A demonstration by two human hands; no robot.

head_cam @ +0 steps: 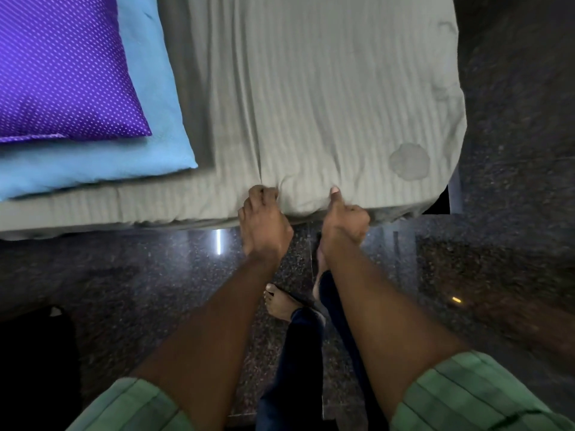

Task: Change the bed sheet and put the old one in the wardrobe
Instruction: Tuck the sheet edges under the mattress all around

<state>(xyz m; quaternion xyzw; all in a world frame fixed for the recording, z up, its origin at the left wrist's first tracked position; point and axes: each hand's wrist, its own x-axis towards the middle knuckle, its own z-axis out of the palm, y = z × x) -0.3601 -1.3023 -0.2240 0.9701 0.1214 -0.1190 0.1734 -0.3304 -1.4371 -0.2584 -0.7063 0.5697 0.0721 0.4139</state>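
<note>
A grey-green striped bed sheet (326,88) covers the mattress and hangs over its near edge. It carries a round darker stain near the right corner. My left hand (264,222) grips a bunched fold of the sheet at the bed's near edge, fingers curled into the cloth. My right hand (343,217) grips the same edge a little to the right, thumb on top of the sheet and fingers under the hem. Both arms reach forward from green sleeves.
A purple dotted pillow (62,66) lies on a folded light blue cloth (149,119) at the bed's left. Dark speckled stone floor (124,281) runs along the near side and to the right of the bed. My bare feet (280,303) stand close to the bed.
</note>
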